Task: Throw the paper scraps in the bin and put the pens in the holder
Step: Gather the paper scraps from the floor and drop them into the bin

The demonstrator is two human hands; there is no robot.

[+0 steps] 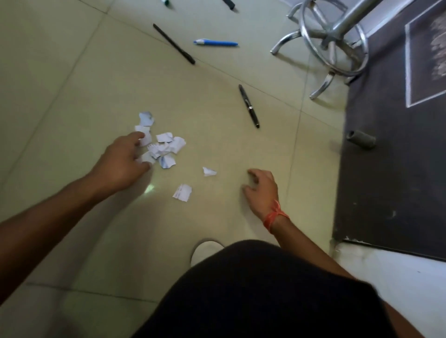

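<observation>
Paper scraps (162, 147) lie heaped on the floor (72, 96); my left hand (121, 161) spreads wide fingers (138, 135) on them. Right hand (261, 190) at four o'clock, loosely curled, empty. Pens (249, 106) at one o'clock; no legible writing.

Green-tipped pen (165, 2): cut off by top edge.
Black pen (229, 4): likewise.
Scrap pile (160, 144): partly hidden under left hand (120, 160).

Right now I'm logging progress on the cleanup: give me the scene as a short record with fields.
left hand: open, fingers on the paper scrap pile
right hand: open, empty, on the tile floor
loose scraps: two, and, between the hands
pens on floor: blue pen, long black pen, black fountain pen
bin, holder: not in view
</observation>
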